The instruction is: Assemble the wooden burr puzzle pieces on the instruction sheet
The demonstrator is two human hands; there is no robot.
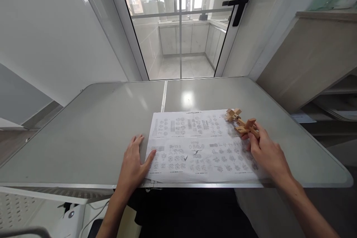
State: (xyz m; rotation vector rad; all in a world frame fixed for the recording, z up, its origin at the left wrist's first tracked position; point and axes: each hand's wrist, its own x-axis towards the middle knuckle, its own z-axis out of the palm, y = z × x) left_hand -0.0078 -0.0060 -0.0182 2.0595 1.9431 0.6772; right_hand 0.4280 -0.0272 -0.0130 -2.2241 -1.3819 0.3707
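Observation:
A printed instruction sheet (206, 139) with rows of small line drawings lies on the table. My left hand (135, 161) rests with fingers spread at the sheet's left edge, its thumb on the paper. At the sheet's right side, my right hand (263, 150) pinches a wooden puzzle piece (247, 128) made of crossed notched sticks with dark marks. Just beyond it, another wooden puzzle cluster (233, 114) sits at the sheet's upper right corner. Whether the two clusters touch I cannot tell. Part of the held piece is hidden by my fingers.
The grey table (111, 119) has a seam and a metal front edge. Behind it stands a glass door (156, 44) with a black handle (241, 3). A wooden shelf unit (312, 52) is on the right. Below left, a white bin (25, 208) holds a white device (73, 217) and cable.

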